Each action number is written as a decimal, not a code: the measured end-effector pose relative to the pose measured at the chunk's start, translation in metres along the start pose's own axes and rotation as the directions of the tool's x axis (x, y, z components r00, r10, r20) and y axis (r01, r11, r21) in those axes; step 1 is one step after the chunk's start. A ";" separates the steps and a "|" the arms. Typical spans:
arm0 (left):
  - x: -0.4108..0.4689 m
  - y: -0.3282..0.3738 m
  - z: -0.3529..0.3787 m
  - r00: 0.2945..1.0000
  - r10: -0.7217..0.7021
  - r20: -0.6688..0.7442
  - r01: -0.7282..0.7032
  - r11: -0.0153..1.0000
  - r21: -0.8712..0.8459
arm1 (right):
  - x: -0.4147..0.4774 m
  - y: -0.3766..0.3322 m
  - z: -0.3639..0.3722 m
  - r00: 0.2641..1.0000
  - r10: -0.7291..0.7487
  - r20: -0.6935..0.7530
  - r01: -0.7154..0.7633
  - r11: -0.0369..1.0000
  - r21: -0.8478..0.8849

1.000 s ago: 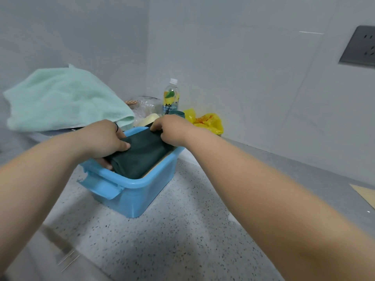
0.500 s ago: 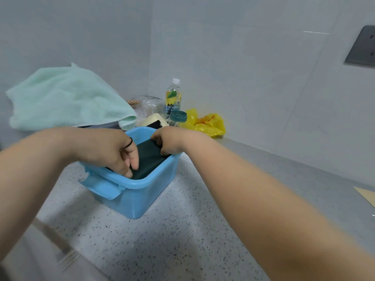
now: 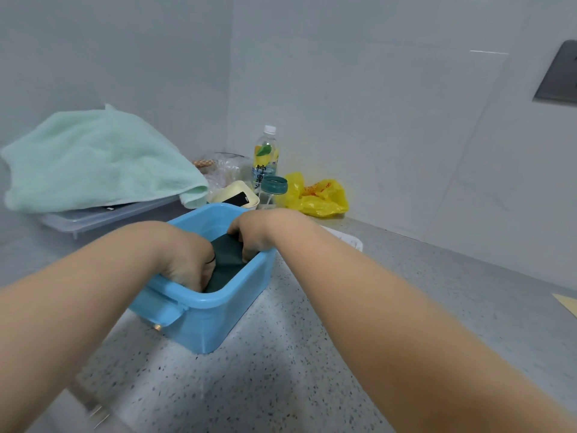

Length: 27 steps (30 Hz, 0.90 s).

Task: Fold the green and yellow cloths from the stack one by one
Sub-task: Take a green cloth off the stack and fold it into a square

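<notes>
A folded dark green cloth (image 3: 227,259) lies inside a blue plastic bin (image 3: 215,310) on the speckled counter. My left hand (image 3: 187,260) reaches down into the bin at the cloth's near left edge, fingers curled down along it. My right hand (image 3: 253,232) grips the cloth's far right edge with curled fingers, just inside the bin's rim. Most of the cloth is hidden by my hands and the bin wall. No yellow cloth shows.
A pale mint towel (image 3: 93,157) lies on a clear lid (image 3: 103,215) at the left. Behind the bin stand a drink bottle (image 3: 264,157), a jar (image 3: 274,189), a cream container (image 3: 234,195) and a yellow bag (image 3: 318,196).
The green cloth has sunk from above the bin's rim to deep inside the bin. Both hands went down with it, the left hand now below the rim.
</notes>
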State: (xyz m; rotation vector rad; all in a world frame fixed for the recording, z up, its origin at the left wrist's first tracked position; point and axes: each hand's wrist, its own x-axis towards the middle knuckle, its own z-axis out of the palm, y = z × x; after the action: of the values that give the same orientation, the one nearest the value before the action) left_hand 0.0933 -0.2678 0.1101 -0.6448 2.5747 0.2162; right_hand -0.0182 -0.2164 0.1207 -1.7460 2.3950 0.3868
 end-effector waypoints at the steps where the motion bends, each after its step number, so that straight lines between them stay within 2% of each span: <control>1: -0.002 0.001 0.000 1.000 0.006 -0.005 -0.006 1.000 -0.011 | -0.001 0.000 0.001 1.000 0.008 0.000 -0.008 1.000 -0.012; 4: -0.008 -0.003 0.002 0.997 0.024 -0.071 -0.029 0.997 -0.065 | -0.003 -0.001 0.003 0.996 0.041 -0.085 -0.041 0.999 -0.001; 9: -0.031 -0.015 0.001 0.976 0.063 -0.210 -0.129 0.939 -0.317 | -0.035 0.007 0.003 0.951 0.103 -0.290 0.016 0.924 0.381; 11: -0.040 -0.016 -0.004 0.958 0.058 -0.280 -0.178 0.888 -0.425 | -0.050 0.009 0.001 0.926 0.107 -0.363 0.059 0.907 0.418; 14: -0.051 -0.002 -0.008 0.897 0.046 -0.441 -0.245 0.880 -0.407 | -0.083 0.015 0.003 0.902 0.104 -0.419 0.084 0.909 0.408; 17: -0.059 0.032 -0.006 0.808 0.089 -0.582 -0.344 0.874 -0.344 | -0.120 0.026 0.009 0.895 0.122 -0.430 0.060 0.920 0.386; 19: -0.063 0.069 0.002 0.767 0.168 -0.619 -0.429 0.851 -0.302 | -0.153 0.040 0.019 0.897 0.168 -0.409 0.009 0.918 0.397; 23: -0.062 0.138 0.025 0.745 0.312 -0.590 -0.549 0.789 -0.276 | -0.215 0.071 0.051 0.893 0.282 -0.351 -0.103 0.887 0.450; 27: -0.044 0.208 0.058 0.705 0.395 -0.589 -0.625 0.739 -0.253 | -0.294 0.112 0.102 0.846 0.453 -0.280 -0.243 0.797 0.553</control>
State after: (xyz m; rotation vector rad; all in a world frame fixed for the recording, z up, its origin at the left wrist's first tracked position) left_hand 0.0514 -0.0530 0.0881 -0.0564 3.2082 0.9665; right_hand -0.0366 0.1137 0.1168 -1.2165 2.7620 -0.5862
